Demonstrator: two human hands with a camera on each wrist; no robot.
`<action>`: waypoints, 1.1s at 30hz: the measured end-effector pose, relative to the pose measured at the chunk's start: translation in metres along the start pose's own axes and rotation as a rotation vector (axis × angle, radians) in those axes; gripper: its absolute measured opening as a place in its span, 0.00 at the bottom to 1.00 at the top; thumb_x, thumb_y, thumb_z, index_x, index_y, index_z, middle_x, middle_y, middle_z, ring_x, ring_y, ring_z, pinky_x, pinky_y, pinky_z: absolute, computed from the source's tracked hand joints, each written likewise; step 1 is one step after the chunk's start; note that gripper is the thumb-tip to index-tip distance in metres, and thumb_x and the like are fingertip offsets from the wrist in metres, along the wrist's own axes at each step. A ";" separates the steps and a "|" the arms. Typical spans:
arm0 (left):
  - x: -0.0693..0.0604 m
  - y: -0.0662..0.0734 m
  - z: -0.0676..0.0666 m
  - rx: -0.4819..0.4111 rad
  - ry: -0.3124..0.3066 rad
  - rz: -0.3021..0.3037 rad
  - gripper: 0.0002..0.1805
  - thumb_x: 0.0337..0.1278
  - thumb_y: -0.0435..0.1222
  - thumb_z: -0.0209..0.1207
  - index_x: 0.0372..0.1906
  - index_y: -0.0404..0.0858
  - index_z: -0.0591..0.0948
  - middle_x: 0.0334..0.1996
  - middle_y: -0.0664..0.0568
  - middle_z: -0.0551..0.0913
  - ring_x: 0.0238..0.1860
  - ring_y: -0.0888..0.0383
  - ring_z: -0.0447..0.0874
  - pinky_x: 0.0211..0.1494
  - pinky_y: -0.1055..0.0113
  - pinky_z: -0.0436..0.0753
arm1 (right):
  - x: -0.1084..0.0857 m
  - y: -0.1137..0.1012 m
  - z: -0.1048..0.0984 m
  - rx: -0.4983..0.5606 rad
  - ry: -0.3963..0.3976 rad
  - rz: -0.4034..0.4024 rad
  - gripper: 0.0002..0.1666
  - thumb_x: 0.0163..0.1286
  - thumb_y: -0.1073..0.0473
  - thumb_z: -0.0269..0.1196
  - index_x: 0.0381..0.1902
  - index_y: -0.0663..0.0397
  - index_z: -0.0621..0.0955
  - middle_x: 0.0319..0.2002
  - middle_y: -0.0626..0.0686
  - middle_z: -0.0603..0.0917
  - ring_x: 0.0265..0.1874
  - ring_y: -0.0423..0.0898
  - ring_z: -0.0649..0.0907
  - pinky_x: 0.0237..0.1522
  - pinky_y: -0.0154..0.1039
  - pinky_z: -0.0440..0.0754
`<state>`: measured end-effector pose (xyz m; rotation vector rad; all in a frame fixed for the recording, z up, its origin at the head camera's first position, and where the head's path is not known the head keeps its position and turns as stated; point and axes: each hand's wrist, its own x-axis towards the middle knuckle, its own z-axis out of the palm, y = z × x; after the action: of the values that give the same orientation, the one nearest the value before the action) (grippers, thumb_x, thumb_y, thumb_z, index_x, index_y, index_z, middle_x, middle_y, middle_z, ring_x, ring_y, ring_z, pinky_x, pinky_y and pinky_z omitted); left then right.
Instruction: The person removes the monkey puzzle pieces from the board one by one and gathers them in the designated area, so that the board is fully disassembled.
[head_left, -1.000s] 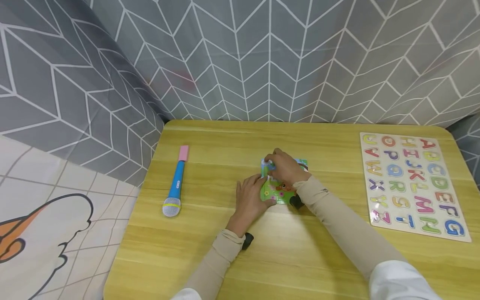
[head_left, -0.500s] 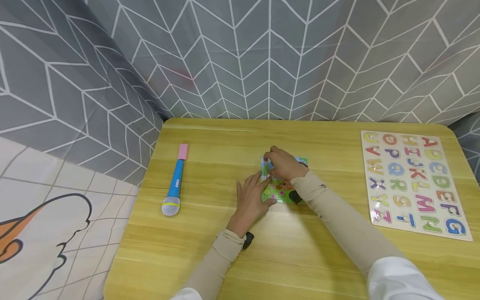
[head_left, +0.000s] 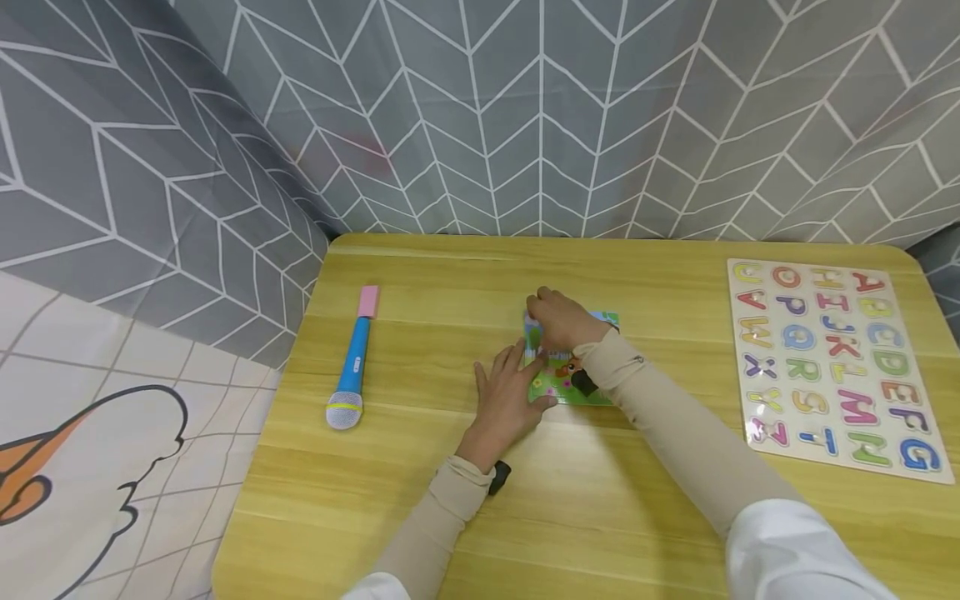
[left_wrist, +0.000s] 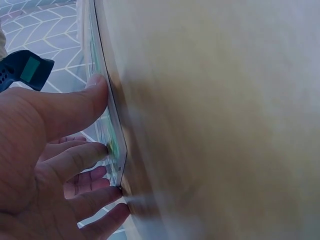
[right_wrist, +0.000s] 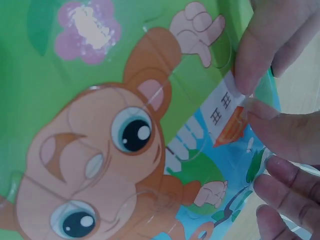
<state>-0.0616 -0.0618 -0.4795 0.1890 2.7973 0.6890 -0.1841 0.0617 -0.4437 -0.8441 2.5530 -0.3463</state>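
A flat jigsaw puzzle with a cartoon monkey lies on the table. Visible seams run across its picture in the right wrist view, where a small house and a flower also show. My left hand lies along the puzzle's near left corner, its fingers mostly straight and touching the left edge, its thumb against the near edge. Reaching over the picture, my right hand has bent fingers at the far left corner. Its thumb is on the picture by the house, and its fingers pinch the rim.
A blue toy microphone with a pink block at its end lies on the left. On the right is an alphabet board with coloured letters. A patterned grey curtain hangs behind the wooden table.
The hands and the puzzle stay in nearly the same place. My right fingers shift very slightly at the far left corner, and the head view drifts a little.
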 end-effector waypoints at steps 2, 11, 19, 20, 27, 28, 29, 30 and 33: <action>0.000 0.000 0.000 0.000 0.002 0.000 0.36 0.60 0.51 0.66 0.73 0.53 0.71 0.81 0.45 0.55 0.80 0.44 0.53 0.72 0.22 0.49 | 0.000 0.001 -0.001 0.006 -0.001 -0.004 0.28 0.58 0.64 0.75 0.54 0.66 0.78 0.53 0.63 0.78 0.51 0.59 0.81 0.55 0.49 0.83; 0.001 0.000 -0.001 0.013 -0.002 0.004 0.35 0.59 0.52 0.67 0.72 0.51 0.73 0.80 0.44 0.56 0.80 0.44 0.54 0.72 0.22 0.50 | 0.004 0.004 -0.005 0.026 -0.013 -0.006 0.25 0.59 0.67 0.72 0.53 0.67 0.78 0.52 0.62 0.81 0.52 0.59 0.81 0.57 0.49 0.82; 0.001 0.001 -0.002 0.009 -0.010 0.004 0.36 0.60 0.52 0.66 0.73 0.51 0.71 0.81 0.44 0.55 0.80 0.44 0.53 0.72 0.22 0.49 | 0.007 0.009 -0.006 0.090 -0.021 -0.008 0.27 0.58 0.68 0.71 0.55 0.67 0.78 0.54 0.63 0.82 0.56 0.60 0.81 0.60 0.51 0.82; 0.001 0.001 -0.002 0.007 -0.010 0.003 0.37 0.60 0.52 0.66 0.73 0.51 0.71 0.81 0.44 0.55 0.80 0.44 0.53 0.72 0.22 0.48 | 0.007 0.011 -0.006 0.103 -0.019 -0.008 0.27 0.58 0.68 0.70 0.56 0.68 0.78 0.54 0.63 0.82 0.56 0.60 0.81 0.60 0.51 0.81; 0.001 0.001 -0.001 0.008 -0.007 0.000 0.38 0.59 0.52 0.66 0.74 0.52 0.70 0.81 0.45 0.55 0.80 0.45 0.53 0.72 0.22 0.49 | 0.010 0.018 0.002 0.187 0.004 0.014 0.27 0.61 0.61 0.73 0.55 0.68 0.79 0.55 0.63 0.83 0.56 0.60 0.81 0.61 0.52 0.81; 0.001 0.000 -0.001 0.011 -0.007 0.000 0.38 0.59 0.52 0.66 0.74 0.52 0.70 0.81 0.45 0.55 0.80 0.45 0.53 0.72 0.22 0.49 | 0.010 0.018 0.002 0.191 0.007 0.018 0.27 0.60 0.61 0.74 0.55 0.68 0.80 0.55 0.63 0.83 0.56 0.60 0.81 0.61 0.52 0.81; 0.001 0.000 -0.001 0.012 -0.007 0.002 0.38 0.59 0.53 0.66 0.74 0.52 0.70 0.81 0.45 0.55 0.80 0.45 0.53 0.72 0.22 0.49 | 0.010 0.018 0.002 0.192 0.009 0.023 0.27 0.60 0.60 0.74 0.54 0.68 0.80 0.54 0.63 0.83 0.56 0.60 0.81 0.61 0.52 0.81; 0.001 0.000 -0.001 0.013 -0.007 0.002 0.38 0.59 0.53 0.66 0.74 0.52 0.70 0.81 0.45 0.55 0.80 0.45 0.53 0.72 0.21 0.49 | 0.010 0.018 0.002 0.190 0.009 0.027 0.27 0.60 0.60 0.74 0.54 0.67 0.80 0.54 0.63 0.83 0.56 0.60 0.81 0.61 0.52 0.81; 0.001 0.000 -0.001 0.012 -0.005 0.002 0.38 0.59 0.53 0.67 0.74 0.52 0.70 0.81 0.44 0.55 0.80 0.45 0.53 0.72 0.21 0.49 | 0.008 0.017 0.001 0.182 0.001 0.033 0.28 0.61 0.59 0.74 0.55 0.66 0.79 0.55 0.62 0.82 0.57 0.60 0.80 0.62 0.52 0.80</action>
<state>-0.0631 -0.0617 -0.4787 0.1951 2.7969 0.6712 -0.1983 0.0700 -0.4535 -0.7332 2.4882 -0.5587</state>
